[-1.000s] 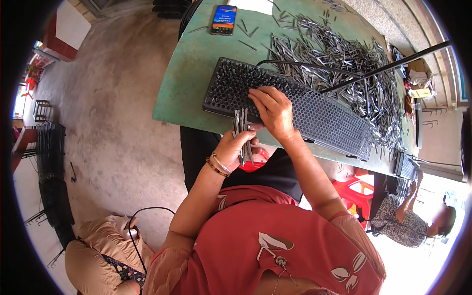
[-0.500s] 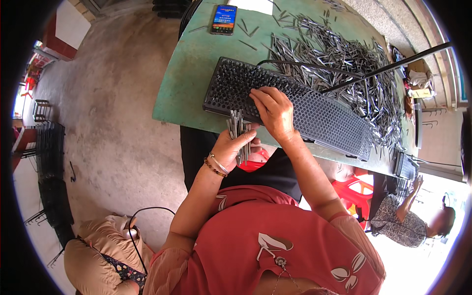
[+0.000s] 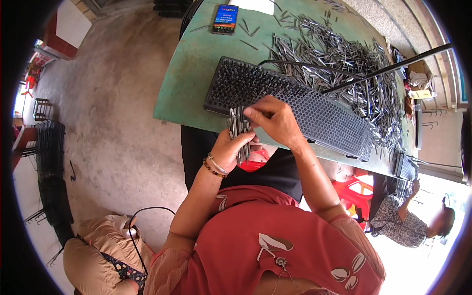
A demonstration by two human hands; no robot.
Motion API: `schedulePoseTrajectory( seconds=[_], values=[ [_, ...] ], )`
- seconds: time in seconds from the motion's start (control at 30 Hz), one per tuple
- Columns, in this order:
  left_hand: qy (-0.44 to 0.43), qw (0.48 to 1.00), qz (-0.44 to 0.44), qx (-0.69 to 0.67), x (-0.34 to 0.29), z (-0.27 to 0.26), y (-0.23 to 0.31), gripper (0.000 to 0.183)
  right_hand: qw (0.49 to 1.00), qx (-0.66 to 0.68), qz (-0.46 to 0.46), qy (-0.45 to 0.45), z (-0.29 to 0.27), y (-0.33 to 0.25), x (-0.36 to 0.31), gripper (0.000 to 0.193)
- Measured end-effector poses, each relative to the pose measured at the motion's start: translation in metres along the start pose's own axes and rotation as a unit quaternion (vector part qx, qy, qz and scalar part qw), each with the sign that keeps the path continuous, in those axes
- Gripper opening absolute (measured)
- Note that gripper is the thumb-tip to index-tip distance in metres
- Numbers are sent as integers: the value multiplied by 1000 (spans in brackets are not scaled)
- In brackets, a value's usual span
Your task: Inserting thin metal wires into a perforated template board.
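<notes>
My left hand (image 3: 230, 147) is closed around a bundle of thin metal rods (image 3: 235, 120) that stand roughly upright in its grip, just off the table's near edge. Thumb and fingers of my right hand (image 3: 275, 120) are bent together at the top of this bundle; whether a rod is between them is hidden. Beyond both hands lies a long black tray (image 3: 334, 118) with rows of round holes. Many rods are stuck upright in its left part, while the holes toward its right end hold none that I can see.
A large heap of loose metal rods (image 3: 339, 64) covers the far right of the green table (image 3: 184, 83). A black bar (image 3: 388, 68) crosses above it. A phone (image 3: 224, 19) lies at the far left. People are at the lower left (image 3: 98, 250) and right (image 3: 403, 221), near a red stool (image 3: 351, 191).
My right hand has drawn back from over the tray's holes to the top of the rod bundle. My left hand has stayed nearly in place with the rods.
</notes>
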State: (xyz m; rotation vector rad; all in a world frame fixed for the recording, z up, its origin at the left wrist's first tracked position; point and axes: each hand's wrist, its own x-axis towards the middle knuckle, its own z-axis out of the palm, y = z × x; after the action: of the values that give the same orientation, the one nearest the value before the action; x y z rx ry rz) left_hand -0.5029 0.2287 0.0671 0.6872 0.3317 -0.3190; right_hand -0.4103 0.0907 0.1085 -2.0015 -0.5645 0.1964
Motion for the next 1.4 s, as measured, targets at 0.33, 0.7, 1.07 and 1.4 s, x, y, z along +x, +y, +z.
schedulePoseTrajectory(
  seconds=[0.33, 0.7, 1.07, 1.4],
  values=[
    [24, 999, -1, -39, 0, 5, -2, 19, 992, 84, 86, -26, -8, -3, 0, 19],
    [44, 998, -27, 19, 2, -1, -1, 23, 987, 61, 14, 146, 8, 7, 37, 18],
    [48, 997, -24, 60, 1, 1, 0, 24, 972, -74, -176, 135, 29, 19, 34, 15],
    [17, 999, 11, 32, -1, 4, 5, 25, 998, -30, -49, 12, 2, -8, 21, 14]
  ],
)
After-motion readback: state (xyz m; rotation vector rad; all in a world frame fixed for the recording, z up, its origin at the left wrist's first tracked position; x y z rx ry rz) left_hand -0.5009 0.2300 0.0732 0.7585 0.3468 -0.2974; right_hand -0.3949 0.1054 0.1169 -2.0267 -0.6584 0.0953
